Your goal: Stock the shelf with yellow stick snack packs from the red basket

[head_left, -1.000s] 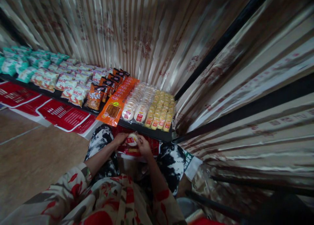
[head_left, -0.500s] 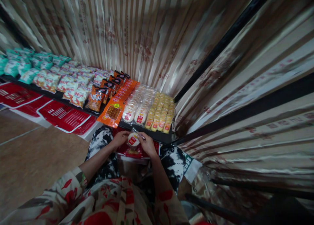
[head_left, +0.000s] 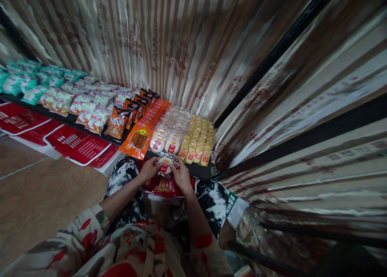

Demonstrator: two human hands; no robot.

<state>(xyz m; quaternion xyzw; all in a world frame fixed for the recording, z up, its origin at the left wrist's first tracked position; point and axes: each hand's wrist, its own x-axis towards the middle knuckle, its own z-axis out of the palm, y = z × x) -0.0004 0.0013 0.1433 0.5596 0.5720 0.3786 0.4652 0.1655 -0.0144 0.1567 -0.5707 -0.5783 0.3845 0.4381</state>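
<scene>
A round white rice cracker pack (head_left: 165, 165) in clear wrap with a red label is held between my two hands, close to the shelf's front edge. My left hand (head_left: 150, 169) pinches its left side, and my right hand (head_left: 180, 174) grips its right side. Just beyond it, two rows of matching round white cracker packs (head_left: 165, 138) lie overlapped on the black shelf (head_left: 198, 171). To their right are rows of yellow oblong cracker packs (head_left: 196, 142). On their left lies an orange snack packet (head_left: 139, 139) with stick-shaped snacks pictured.
Further left along the shelf stand orange-and-black snack bags (head_left: 117, 121), white snack bags (head_left: 96, 119) and teal snack bags (head_left: 33, 93). Red printed sheets (head_left: 80, 144) hang from the front edge. A striped curtain (head_left: 136, 35) and black poles (head_left: 272, 67) enclose the back and right.
Both hands have moved slightly forward and up, carrying the cracker pack nearer the rows on the shelf. The pack now looks flatter, tilted away from me.
</scene>
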